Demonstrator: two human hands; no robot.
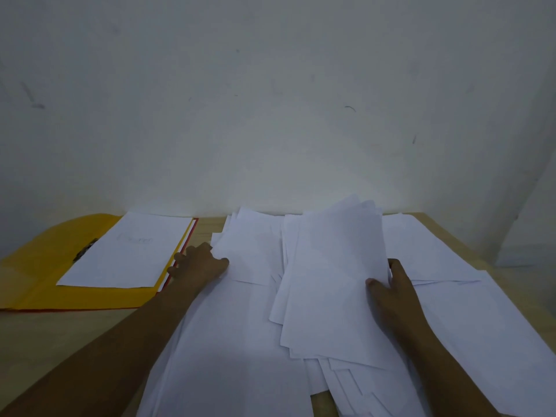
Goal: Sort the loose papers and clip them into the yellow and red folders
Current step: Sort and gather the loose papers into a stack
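The right hand (391,293) has its grip clamped on a lifted sheaf (334,284), thumb on the front face and fingers behind its right edge. The left hand (200,263) pinches the left edge of one sheet (249,251) at 10 o'clock from the sheaf. The bench (39,341) carries loose papers (228,341) spread from centre to 3 o'clock. At 9 o'clock lies the open yellow folder (33,272), a page (129,251) clipped inside. Only a thin edge of the red folder (196,225) shows beneath it.
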